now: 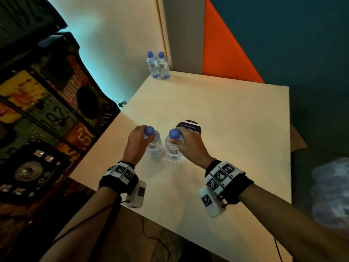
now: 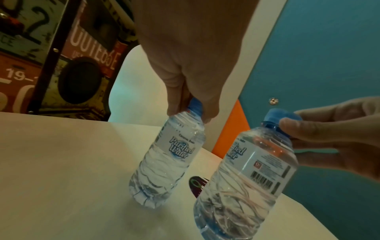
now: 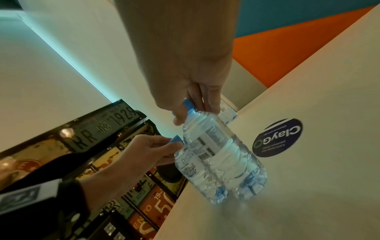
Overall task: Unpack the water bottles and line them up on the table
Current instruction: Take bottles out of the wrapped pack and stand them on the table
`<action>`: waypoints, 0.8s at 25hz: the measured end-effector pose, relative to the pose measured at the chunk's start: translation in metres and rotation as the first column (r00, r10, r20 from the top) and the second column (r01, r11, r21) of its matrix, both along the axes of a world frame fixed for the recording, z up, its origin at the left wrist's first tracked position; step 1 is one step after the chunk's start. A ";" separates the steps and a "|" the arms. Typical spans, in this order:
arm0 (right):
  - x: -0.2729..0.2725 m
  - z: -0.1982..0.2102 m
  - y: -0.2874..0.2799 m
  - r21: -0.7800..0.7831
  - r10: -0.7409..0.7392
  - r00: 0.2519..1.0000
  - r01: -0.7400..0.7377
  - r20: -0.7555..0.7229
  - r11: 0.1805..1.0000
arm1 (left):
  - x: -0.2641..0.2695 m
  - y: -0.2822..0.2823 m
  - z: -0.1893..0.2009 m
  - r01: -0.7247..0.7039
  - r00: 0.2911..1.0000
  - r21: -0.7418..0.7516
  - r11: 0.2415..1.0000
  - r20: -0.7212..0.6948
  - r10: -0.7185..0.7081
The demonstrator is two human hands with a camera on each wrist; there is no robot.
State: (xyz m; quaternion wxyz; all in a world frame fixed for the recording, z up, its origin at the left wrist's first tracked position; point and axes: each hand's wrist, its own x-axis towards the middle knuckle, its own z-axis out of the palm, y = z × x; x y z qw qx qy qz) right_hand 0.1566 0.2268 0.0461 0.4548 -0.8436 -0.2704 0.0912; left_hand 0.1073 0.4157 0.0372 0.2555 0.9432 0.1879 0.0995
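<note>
Two small clear water bottles with blue caps stand side by side on the near middle of the white table [image 1: 236,114]. My left hand [image 1: 145,136] grips the left bottle [image 1: 154,146] by its neck and cap. It leans a little in the left wrist view, left bottle [image 2: 168,162]. My right hand [image 1: 178,138] pinches the neck of the right bottle [image 1: 174,149], also seen as right bottle [image 3: 224,151]. I cannot tell whether their bases rest on the tabletop or hang just above it. Two more bottles [image 1: 158,66] stand together at the far left corner.
A round dark sticker [image 1: 190,127] lies on the table just behind my right hand. A plastic-wrapped pack [image 1: 330,193] sits off the table's right edge, near brown cardboard [image 1: 297,140]. A cabinet covered with licence plates [image 1: 47,114] stands left of the table.
</note>
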 end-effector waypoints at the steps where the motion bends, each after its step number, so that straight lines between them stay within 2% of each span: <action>1: 0.006 -0.002 0.015 0.002 0.008 1.000 -0.008 -0.006 1.000 | 0.009 0.013 -0.003 -0.005 1.000 -0.005 1.000 -0.001 0.005; 7: 0.029 -0.013 0.058 -0.089 0.015 1.000 -0.017 -0.017 0.996 | 0.031 0.045 -0.018 -0.023 0.999 0.009 1.000 -0.038 0.023; 13: 0.027 -0.031 0.058 -0.139 0.035 0.999 -0.037 -0.022 0.990 | 0.028 0.046 -0.022 -0.016 0.999 0.020 1.000 -0.031 0.016; 20: 0.023 -0.028 0.053 -0.173 0.059 0.997 -0.065 -0.042 0.983 | 0.026 0.042 -0.019 -0.031 0.999 -0.005 1.000 -0.044 0.031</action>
